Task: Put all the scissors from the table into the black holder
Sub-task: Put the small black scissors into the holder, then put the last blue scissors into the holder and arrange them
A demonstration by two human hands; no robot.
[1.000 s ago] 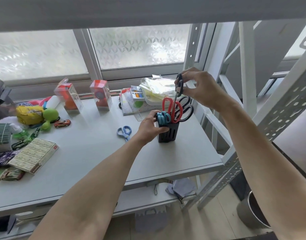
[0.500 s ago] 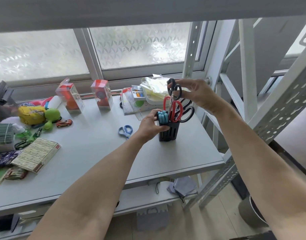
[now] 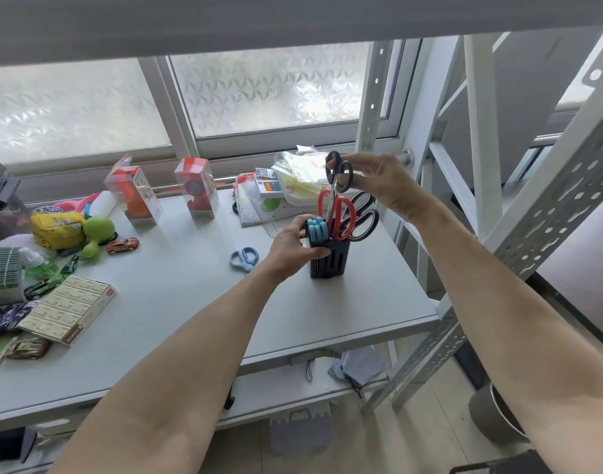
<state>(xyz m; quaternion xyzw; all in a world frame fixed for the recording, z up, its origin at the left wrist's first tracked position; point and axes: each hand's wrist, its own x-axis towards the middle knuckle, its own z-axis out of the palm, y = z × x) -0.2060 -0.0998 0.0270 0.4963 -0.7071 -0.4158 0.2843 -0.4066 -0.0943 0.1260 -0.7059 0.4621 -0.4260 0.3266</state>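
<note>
The black holder (image 3: 330, 262) stands on the grey table (image 3: 190, 295) near its right end. My left hand (image 3: 295, 248) grips the holder's left side. Inside it stand blue-handled scissors (image 3: 317, 229), red-handled scissors (image 3: 339, 212) and large black-handled scissors (image 3: 365, 220). My right hand (image 3: 383, 181) pinches the handles of small black-handled scissors (image 3: 339, 172), held upright above the holder with the blades pointing down among the red handles. Light-blue scissors (image 3: 244, 258) lie flat on the table, left of the holder.
Two clear toy boxes (image 3: 197, 188) stand by the window. Stationery and a plastic bag (image 3: 300, 169) lie behind the holder. Toys, a toy car (image 3: 122, 245), a yellow pouch and a flat box (image 3: 69, 314) crowd the table's left. A perforated metal upright (image 3: 518, 241) rises at the right.
My right hand has lowered the small black-handled scissors toward the holder and shifted slightly left. My left hand has stayed on the holder.
</note>
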